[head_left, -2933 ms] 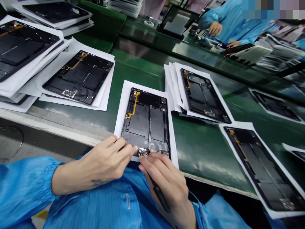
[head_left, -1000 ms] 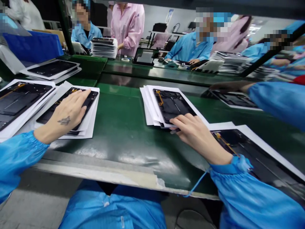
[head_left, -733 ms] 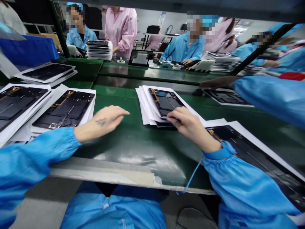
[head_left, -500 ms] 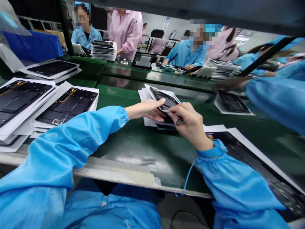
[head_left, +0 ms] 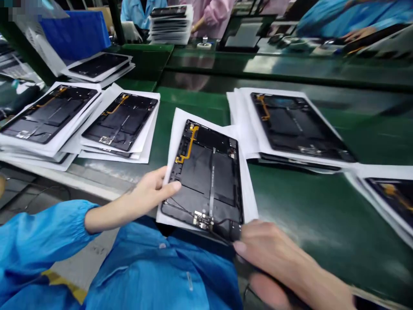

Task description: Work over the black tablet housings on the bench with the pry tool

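Observation:
An open tablet [head_left: 206,172] on white paper sheets [head_left: 250,193] is tilted toward me over the bench's front edge. Its inside shows black battery panels, an orange flex cable [head_left: 191,146] and a small circuit board [head_left: 203,219]. My left hand [head_left: 151,189] grips its left edge and the paper, thumb on top and the other fingers underneath. At the lower right corner, my right hand [head_left: 274,249] is closed on the tablet's edge. Motion blurs this hand, and a dark strip runs under it that I cannot identify.
Stacks of open tablets between paper sheets lie on the left [head_left: 48,116], left of centre [head_left: 122,125] and on the right [head_left: 297,125]. Another tablet [head_left: 393,198] lies at the right edge. A blue bin [head_left: 77,36] stands behind. Across the green bench [head_left: 290,193], people in blue and pink work.
My hands have moved from the stack at the middle of the bench toward my body. The open tablet is now held between them near the front edge. The view has turned downward.

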### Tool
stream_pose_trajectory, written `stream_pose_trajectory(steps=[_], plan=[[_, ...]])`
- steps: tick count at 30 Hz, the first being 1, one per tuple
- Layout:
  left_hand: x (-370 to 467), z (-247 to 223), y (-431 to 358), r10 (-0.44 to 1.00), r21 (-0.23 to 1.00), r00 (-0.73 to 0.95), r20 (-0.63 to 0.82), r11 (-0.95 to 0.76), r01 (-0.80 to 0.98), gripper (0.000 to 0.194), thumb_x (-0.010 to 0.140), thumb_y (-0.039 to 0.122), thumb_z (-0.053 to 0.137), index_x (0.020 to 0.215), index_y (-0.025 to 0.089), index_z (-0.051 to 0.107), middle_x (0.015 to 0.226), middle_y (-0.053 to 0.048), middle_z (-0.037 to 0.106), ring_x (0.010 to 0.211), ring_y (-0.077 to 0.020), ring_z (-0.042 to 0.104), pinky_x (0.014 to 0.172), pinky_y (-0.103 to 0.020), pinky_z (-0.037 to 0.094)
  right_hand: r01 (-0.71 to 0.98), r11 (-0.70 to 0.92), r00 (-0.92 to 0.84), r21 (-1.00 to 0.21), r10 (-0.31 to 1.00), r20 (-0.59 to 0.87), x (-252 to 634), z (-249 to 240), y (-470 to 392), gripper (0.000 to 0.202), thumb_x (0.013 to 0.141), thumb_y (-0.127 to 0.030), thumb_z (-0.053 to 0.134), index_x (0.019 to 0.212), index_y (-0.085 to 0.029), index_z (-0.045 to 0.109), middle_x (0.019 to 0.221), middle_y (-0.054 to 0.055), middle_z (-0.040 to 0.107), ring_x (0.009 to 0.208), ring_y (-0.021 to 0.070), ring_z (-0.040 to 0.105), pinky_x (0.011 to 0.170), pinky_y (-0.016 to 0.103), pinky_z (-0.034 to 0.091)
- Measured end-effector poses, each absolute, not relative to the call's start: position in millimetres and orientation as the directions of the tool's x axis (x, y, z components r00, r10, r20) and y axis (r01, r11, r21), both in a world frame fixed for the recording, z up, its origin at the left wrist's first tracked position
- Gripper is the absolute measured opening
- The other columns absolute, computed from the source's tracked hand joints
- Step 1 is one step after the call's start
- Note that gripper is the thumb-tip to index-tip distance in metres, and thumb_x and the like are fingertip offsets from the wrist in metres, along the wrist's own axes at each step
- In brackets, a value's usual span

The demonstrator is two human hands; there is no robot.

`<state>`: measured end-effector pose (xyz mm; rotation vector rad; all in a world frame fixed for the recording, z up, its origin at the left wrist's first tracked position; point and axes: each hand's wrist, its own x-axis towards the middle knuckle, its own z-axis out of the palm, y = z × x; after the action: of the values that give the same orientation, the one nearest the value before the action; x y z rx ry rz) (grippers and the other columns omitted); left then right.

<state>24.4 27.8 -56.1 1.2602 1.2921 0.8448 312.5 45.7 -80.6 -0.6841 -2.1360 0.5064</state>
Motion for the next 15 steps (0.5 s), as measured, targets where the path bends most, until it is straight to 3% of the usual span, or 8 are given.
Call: stream_pose_trajectory(steps=[2, 4, 6, 8, 9, 12, 15], plan=[[17.6, -68.9, 23.8, 0.955, 0.931, 0.197, -0.219, 0.144, 0.337, 0.061, 0.101, 0.045, 0.047, 0.154, 0.02, 0.032, 0.074, 0.0, 0.068, 0.06, -0.016, 0.064, 0.059, -0.026, 0.053, 0.228, 0.762, -0.527, -0.606, 0.62, 0.581, 285.4, -83.1, 39.7, 0.013, 0.094, -0.031, 0.066, 0.104, -0.026, 0.072, 0.085, 0.005, 0.072, 0.08, 0.0235, 0.068, 0.07, 0.037, 0.057], [9.6, -72.5, 21.1, 0.968, 0.807, 0.193, -0.161, 0.017, 0.591, 0.066, 0.104, 0.043, 0.043, 0.16, 0.022, 0.017, 0.063, 0.005, 0.06, 0.049, -0.0145, 0.057, 0.052, -0.024, 0.047, 0.167, 0.754, -0.527, -0.636, 0.613, 0.589, 261.0, -85.5, 33.7, 0.019, 0.092, -0.016, 0.066, 0.109, -0.023, 0.07, 0.089, 0.005, 0.072, 0.084, 0.0217, 0.068, 0.073, 0.035, 0.058], [3.4, -69.2, 17.1, 0.981, 0.574, 0.196, 0.006, -0.164, 0.802, 0.054, 0.106, 0.034, 0.04, 0.157, 0.022, 0.028, 0.067, 0.003, 0.059, 0.056, -0.0157, 0.059, 0.057, -0.025, 0.047, 0.167, 0.765, -0.527, -0.622, 0.602, 0.6, 244.8, -88.8, 28.4, 0.025, 0.09, -0.006, 0.065, 0.111, -0.02, 0.068, 0.092, 0.006, 0.073, 0.088, 0.0207, 0.068, 0.077, 0.035, 0.058], [0.7, -63.9, 12.6, 0.946, 0.371, 0.275, 0.174, -0.322, 0.871, 0.036, 0.106, 0.026, 0.038, 0.138, 0.021, 0.054, 0.083, -0.003, 0.062, 0.075, -0.0182, 0.063, 0.069, -0.028, 0.049, 0.211, 0.783, -0.531, -0.585, 0.594, 0.604, 237.5, -92.8, 25.3, 0.027, 0.089, -0.003, 0.064, 0.111, -0.019, 0.068, 0.092, 0.006, 0.073, 0.088, 0.0207, 0.067, 0.078, 0.036, 0.058], [0.6, -61.9, 11.0, 0.923, 0.332, 0.321, 0.21, -0.377, 0.865, 0.031, 0.105, 0.023, 0.038, 0.126, 0.019, 0.06, 0.091, -0.005, 0.063, 0.084, -0.0191, 0.062, 0.074, -0.029, 0.049, 0.229, 0.788, -0.532, -0.571, 0.593, 0.604, 236.4, -94.7, 24.7, 0.027, 0.089, -0.003, 0.064, 0.111, -0.018, 0.068, 0.091, 0.006, 0.073, 0.088, 0.0208, 0.067, 0.078, 0.036, 0.058], [1.9, -60.9, 11.7, 0.886, 0.393, 0.428, 0.176, -0.462, 0.795, 0.02, 0.105, 0.021, 0.041, 0.105, 0.019, 0.061, 0.106, -0.007, 0.059, 0.093, -0.0189, 0.058, 0.08, -0.03, 0.049, 0.229, 0.803, -0.525, -0.551, 0.578, 0.625, 238.0, -98.7, 25.9, 0.024, 0.09, -0.003, 0.062, 0.11, -0.017, 0.068, 0.09, 0.007, 0.073, 0.087, 0.0201, 0.066, 0.076, 0.035, 0.058], [0.6, -64.7, 19.0, 0.862, 0.466, 0.496, 0.102, -0.482, 0.742, 0.013, 0.103, 0.021, 0.045, 0.097, 0.02, 0.057, 0.103, -0.005, 0.055, 0.087, -0.0167, 0.055, 0.074, -0.028, 0.047, 0.23, 0.804, -0.522, -0.548, 0.577, 0.628, 240.4, -99.6, 27.8, 0.023, 0.091, -0.004, 0.062, 0.109, -0.016, 0.068, 0.091, 0.007, 0.073, 0.088, 0.0199, 0.066, 0.076, 0.034, 0.058]])
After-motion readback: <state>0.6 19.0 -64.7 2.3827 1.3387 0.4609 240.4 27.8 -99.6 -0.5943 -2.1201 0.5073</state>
